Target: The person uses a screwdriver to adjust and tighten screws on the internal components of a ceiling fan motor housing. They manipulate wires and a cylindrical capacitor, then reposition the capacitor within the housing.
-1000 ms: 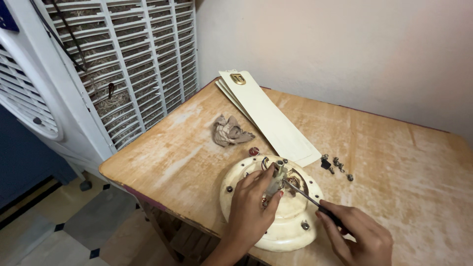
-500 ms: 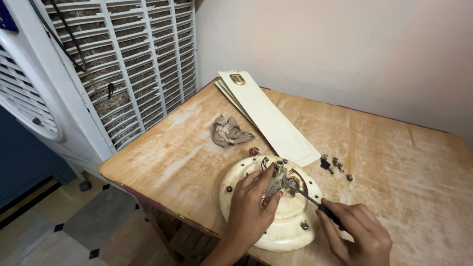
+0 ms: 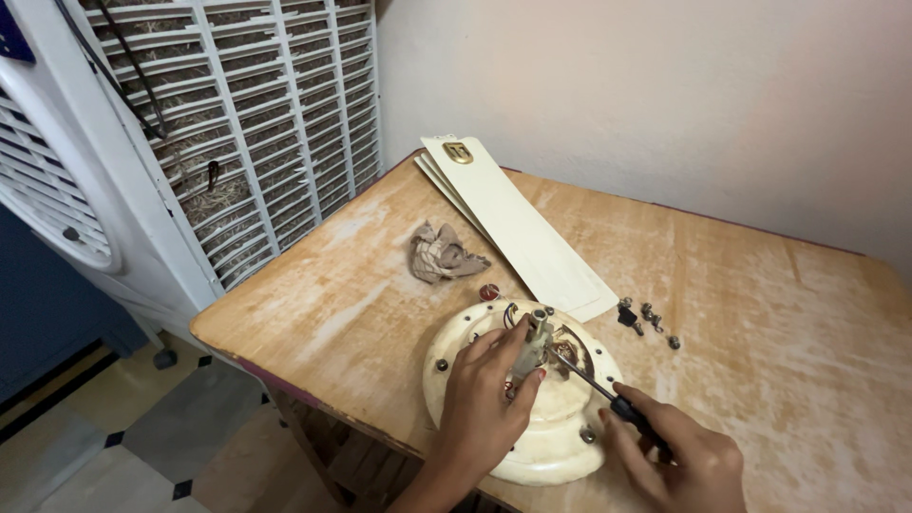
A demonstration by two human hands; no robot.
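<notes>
One large white air cooler [image 3: 142, 142] stands on the tiled floor at the left, just beside one wooden table [image 3: 760, 313] that fills the middle and right of the view. On the table lie a stack of cream fan blades [image 3: 518, 228], at least two, since a second edge shows under the top one; their long axis runs from the far left corner toward the near right.

Near the front edge of the table sits one round cream fan motor housing [image 3: 560, 446], lying flat with its shaft [image 3: 534, 332] pointing up. The open well around the shaft shows brown windings and a few coloured wires.

The left hand [image 3: 484, 408] rests on the housing, its fingers closed around the metal part at the shaft. The right hand [image 3: 679, 461] is clenched around the black handle of one screwdriver [image 3: 594, 388], whose long axis slants from near right up to far left, tip at the well beside the shaft.

One crumpled brown rag [image 3: 442, 255] lies left of the blades. One small red cap [image 3: 489, 292] sits just beside the housing's far rim. About six small dark screws [image 3: 646, 318] lie scattered to the right of the blades' near end.
</notes>
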